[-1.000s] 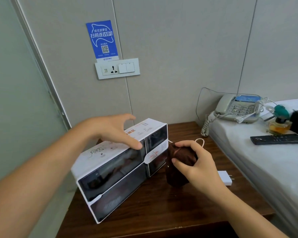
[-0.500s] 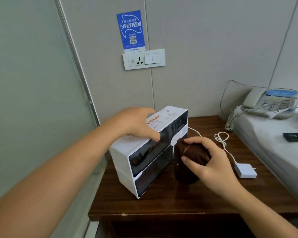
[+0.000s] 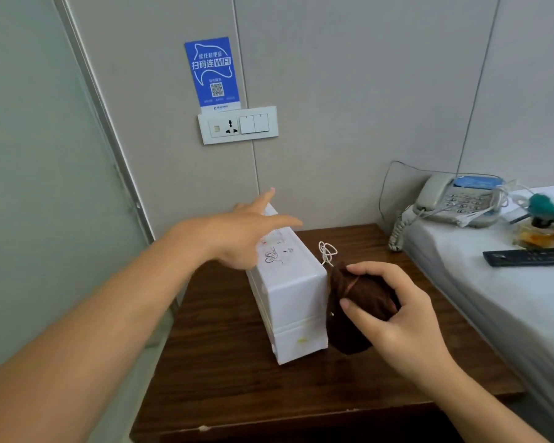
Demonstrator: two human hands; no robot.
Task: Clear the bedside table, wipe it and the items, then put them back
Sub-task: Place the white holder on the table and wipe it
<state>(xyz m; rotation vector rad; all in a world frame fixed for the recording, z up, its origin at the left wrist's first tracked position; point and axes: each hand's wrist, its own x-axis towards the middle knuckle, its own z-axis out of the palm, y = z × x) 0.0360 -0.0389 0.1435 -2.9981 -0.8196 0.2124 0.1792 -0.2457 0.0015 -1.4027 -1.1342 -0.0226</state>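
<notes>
**Bedside counter: items and hands as seen from the head camera**

White box (image 3: pixel 290 295): rectangular, stands upright on the dark wooden counter (image 3: pixel 224 372), its narrow end facing the camera, its long side running back toward the wall. Small printed drawings show on its top face.

Brown cloth (image 3: pixel 349 314): bunched into a wad, pressed against the right-hand side of the box near its front end, its lower edge hanging just above or on the counter (which of the two cannot be told).

Right hand (image 3: pixel 394 318): grip clamped round the cloth, thumb in front, fingers curled over the top.

Left hand (image 3: pixel 247 231): fingers straight and spread apart, holding nothing; it lies over the rear left part of the box top (whether the palm touches the box cannot be told).

White cable (image 3: pixel 327 252): loosely coiled on the counter, just behind the cloth and beside the box.

On the bed (image 3: pixel 493 314), to the right of the counter: a corded telephone (image 3: pixel 454 199) near the wall, a black remote control (image 3: pixel 528 256), a small amber bottle (image 3: pixel 538 235) with a teal object above it.

On the wall: a white socket-and-switch panel (image 3: pixel 239 124), with a blue WiFi sticker (image 3: pixel 211 73) directly above it.
</notes>
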